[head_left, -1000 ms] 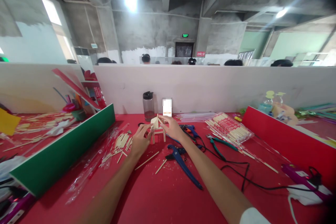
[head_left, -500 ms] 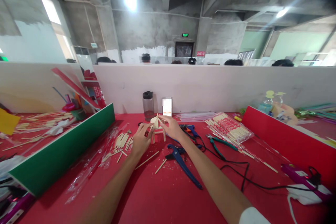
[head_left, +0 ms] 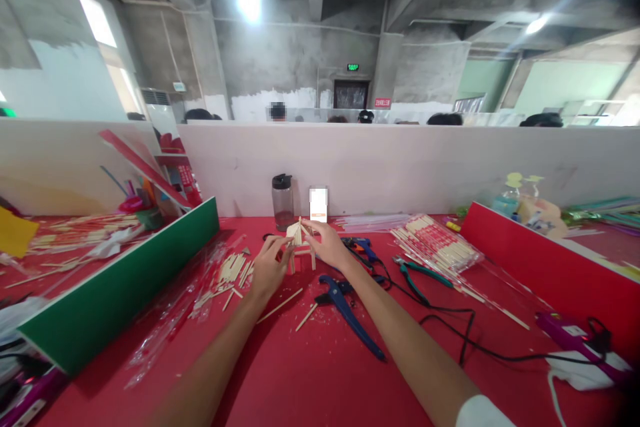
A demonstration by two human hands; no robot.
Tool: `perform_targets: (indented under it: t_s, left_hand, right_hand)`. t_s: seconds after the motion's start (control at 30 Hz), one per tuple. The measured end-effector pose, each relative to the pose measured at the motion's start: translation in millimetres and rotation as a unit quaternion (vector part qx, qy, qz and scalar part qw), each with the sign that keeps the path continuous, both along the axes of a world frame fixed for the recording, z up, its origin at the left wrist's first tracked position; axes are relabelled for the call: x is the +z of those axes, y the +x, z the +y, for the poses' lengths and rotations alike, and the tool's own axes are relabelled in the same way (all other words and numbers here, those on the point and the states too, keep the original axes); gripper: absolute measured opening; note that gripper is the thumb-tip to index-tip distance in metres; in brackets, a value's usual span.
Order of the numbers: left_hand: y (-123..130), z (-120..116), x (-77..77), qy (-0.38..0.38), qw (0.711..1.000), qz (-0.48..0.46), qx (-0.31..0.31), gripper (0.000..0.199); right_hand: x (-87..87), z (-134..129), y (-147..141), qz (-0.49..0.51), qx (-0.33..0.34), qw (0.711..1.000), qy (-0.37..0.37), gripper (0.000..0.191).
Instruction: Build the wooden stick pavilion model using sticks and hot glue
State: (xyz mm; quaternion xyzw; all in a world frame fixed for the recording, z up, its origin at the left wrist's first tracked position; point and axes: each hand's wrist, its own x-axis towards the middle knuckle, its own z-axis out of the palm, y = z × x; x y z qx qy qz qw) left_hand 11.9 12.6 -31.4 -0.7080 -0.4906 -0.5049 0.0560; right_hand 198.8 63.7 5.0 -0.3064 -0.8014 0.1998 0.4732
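Observation:
A small structure of pale wooden sticks [head_left: 299, 233] stands on legs at the middle of the red table, with a peaked upper part. My left hand [head_left: 271, 263] is at its left side, fingers bent and closed on its edge. From the right, my right hand [head_left: 324, 241] reaches over it, thumb and fingertips pinching sticks near the peak. The exact contact of the fingertips is small and partly hidden. Short cut sticks [head_left: 233, 269] lie in a pile left of my left hand. A blue-handled cutter [head_left: 350, 320] rests in front of the structure.
Behind the structure stand a bottle [head_left: 283, 203] and a lit phone [head_left: 319, 205]. Green-handled pliers [head_left: 417, 277], a glue gun [head_left: 367, 249], black cables and packed sticks [head_left: 435, 240] lie to the right. Green [head_left: 130, 280] and red [head_left: 545, 267] boards flank the table.

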Motion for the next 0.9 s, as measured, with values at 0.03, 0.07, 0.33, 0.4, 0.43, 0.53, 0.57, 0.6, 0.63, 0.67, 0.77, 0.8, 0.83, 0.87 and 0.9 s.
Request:
perform_targets:
  t_s: [0.03,0.07,0.33,0.4,0.43,0.53,0.57,0.6,0.63,0.67,0.77,0.8,0.83,0.87,0.9]
  left_hand:
    - [0.0,-0.3,0.8,-0.005,1.0,-0.006,-0.007,0.027]
    - [-0.2,-0.3,1.2,-0.01,1.0,-0.011,-0.014,0.026]
    - [-1.7,6.8,-1.7,-0.035,0.996,-0.064,-0.057,0.02]
    - [-0.7,7.0,-1.1,-0.036,0.995,-0.068,-0.055,0.019]
    - [-0.1,6.7,-0.6,-0.037,0.996,-0.069,-0.053,0.019]
    - [1.7,4.3,2.0,-0.04,0.997,-0.055,-0.048,0.02]
    - [2.2,3.2,2.9,-0.041,0.997,-0.047,-0.046,0.021]
    - [2.7,2.2,3.7,-0.042,0.997,-0.038,-0.045,0.021]
    - [3.0,1.3,4.4,-0.043,0.998,-0.029,-0.046,0.022]
    - [3.1,0.6,4.9,-0.043,0.998,-0.022,-0.047,0.022]
    - [2.8,0.6,5.1,-0.04,0.998,-0.012,-0.047,0.023]
    - [2.5,1.1,4.8,-0.039,0.998,-0.011,-0.046,0.023]
    - [2.3,1.6,4.3,-0.039,0.998,-0.011,-0.045,0.023]
    - [2.0,2.1,3.8,-0.039,0.998,-0.01,-0.045,0.023]
    - [1.9,2.5,3.3,-0.04,0.998,-0.01,-0.046,0.023]
  right_hand:
    - [0.1,-0.2,-0.1,0.0,-0.001,1.0,0.0,0.043]
    - [0.1,-0.2,-0.2,0.001,-0.001,1.0,0.001,0.043]
    - [-3.2,3.1,-1.4,0.002,0.008,1.0,0.011,0.045]
    - [-4.2,2.3,-1.8,-0.001,0.005,1.0,0.015,0.046]
    - [-4.6,1.4,-1.9,0.0,0.003,1.0,0.016,0.046]
    - [-6.1,-2.4,-2.5,0.012,-0.005,1.0,0.017,0.043]
    - [-6.6,-3.5,-2.7,0.015,-0.009,1.0,0.018,0.041]
    - [-7.0,-4.4,-2.8,0.015,-0.014,1.0,0.02,0.038]
    - [-7.4,-4.9,-2.9,0.014,-0.017,0.999,0.025,0.035]
    - [-7.8,-5.1,-2.8,0.011,-0.017,0.999,0.033,0.033]
    - [-8.3,-4.3,-2.2,0.001,-0.008,0.999,0.054,0.029]
    - [-8.2,-4.0,-1.8,-0.002,-0.004,0.998,0.058,0.028]
    - [-7.8,-3.7,-1.4,-0.004,0.0,0.998,0.059,0.027]
    - [-7.2,-3.5,-0.9,-0.006,0.003,0.998,0.059,0.027]
    - [-6.5,-3.4,-0.3,-0.005,0.005,0.998,0.059,0.027]
